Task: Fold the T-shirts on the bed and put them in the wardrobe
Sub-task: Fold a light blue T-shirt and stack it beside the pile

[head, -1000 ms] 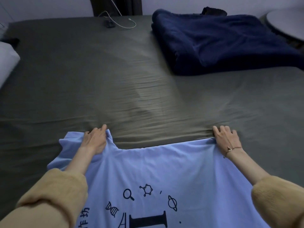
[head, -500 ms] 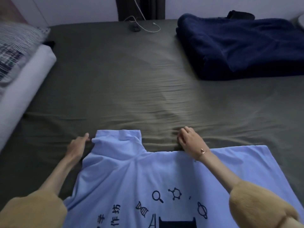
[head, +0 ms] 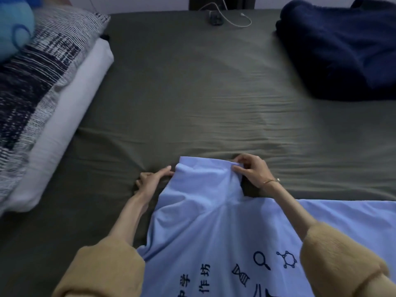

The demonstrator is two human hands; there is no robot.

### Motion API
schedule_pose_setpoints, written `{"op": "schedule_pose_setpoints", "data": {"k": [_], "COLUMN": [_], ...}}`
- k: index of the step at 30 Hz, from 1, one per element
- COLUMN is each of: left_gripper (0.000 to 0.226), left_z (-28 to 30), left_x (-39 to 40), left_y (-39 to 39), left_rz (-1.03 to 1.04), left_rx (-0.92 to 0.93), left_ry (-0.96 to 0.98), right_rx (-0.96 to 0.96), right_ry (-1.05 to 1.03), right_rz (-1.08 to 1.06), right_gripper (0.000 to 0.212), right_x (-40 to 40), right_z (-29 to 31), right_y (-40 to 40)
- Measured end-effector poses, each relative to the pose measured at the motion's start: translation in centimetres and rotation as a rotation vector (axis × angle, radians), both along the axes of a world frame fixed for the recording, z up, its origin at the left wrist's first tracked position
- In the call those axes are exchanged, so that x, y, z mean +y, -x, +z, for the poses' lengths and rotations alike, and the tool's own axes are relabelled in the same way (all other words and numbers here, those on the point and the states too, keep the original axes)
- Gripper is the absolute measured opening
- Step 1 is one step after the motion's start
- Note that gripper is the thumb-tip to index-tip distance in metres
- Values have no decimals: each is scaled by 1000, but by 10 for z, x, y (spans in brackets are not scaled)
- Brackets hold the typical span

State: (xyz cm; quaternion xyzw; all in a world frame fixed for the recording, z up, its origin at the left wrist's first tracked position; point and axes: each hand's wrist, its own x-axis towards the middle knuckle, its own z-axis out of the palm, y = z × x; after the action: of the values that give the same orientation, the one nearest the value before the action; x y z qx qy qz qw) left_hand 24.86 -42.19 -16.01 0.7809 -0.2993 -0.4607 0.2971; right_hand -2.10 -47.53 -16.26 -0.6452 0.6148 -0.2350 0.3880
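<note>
The light blue T-shirt (head: 214, 228) lies flat on the bed (head: 192, 93). Her right hand (head: 252, 170) pinches the sleeve's far corner. Her left hand (head: 150, 181) touches its other corner, fingers straight.

Both hands (head: 249, 171) on tee sleeve (head: 209, 179)

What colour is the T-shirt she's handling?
Light blue T-shirt with dark printed symbols and characters, seen in the head view.

Light-blue T-shirt (head: 214, 228), grey-green bedsheet (head: 192, 93), navy blanket (head: 342, 46).
</note>
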Motion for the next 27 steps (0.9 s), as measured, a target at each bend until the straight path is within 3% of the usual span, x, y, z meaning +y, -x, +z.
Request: {"op": "schedule_pose_setpoints", "data": {"k": [5, 9, 11, 14, 17, 21, 24, 27], "left_gripper": [23, 24, 25, 21, 31, 20, 20, 22], "left_z": [4, 1, -1, -6, -5, -15, -21, -20], "left_x": [8, 11, 14, 12, 12, 16, 16, 15], "left_y": [2, -1, -2, -3, -1, -4, -4, -3], "left_rz": [-217, -262, -283, -245, -176, -272, -262, -244], "left_rx": [-115, -130, -126, -164, -129, -172, -237, -274], "left_ry": [-34, -7, 20, 46, 37, 82, 106, 122], "right_rx": [9, 339, 451, 273, 140, 226, 388, 425], "right_ry": [17, -6, 25, 37, 123, 109, 81, 55], "right_rz": [-19, 217, 324, 221, 37, 4, 0, -13], "right_gripper": [11, 40, 35, 39, 25, 31, 39, 36], "right_x": [-5, -18, -21, -21, -19, -21, -23, -15], "right_z": [2, 13, 10, 0, -5, -2, 7, 9], "right_y": [-15, -68, -92, -102, -97, -94, -71, -41]}}
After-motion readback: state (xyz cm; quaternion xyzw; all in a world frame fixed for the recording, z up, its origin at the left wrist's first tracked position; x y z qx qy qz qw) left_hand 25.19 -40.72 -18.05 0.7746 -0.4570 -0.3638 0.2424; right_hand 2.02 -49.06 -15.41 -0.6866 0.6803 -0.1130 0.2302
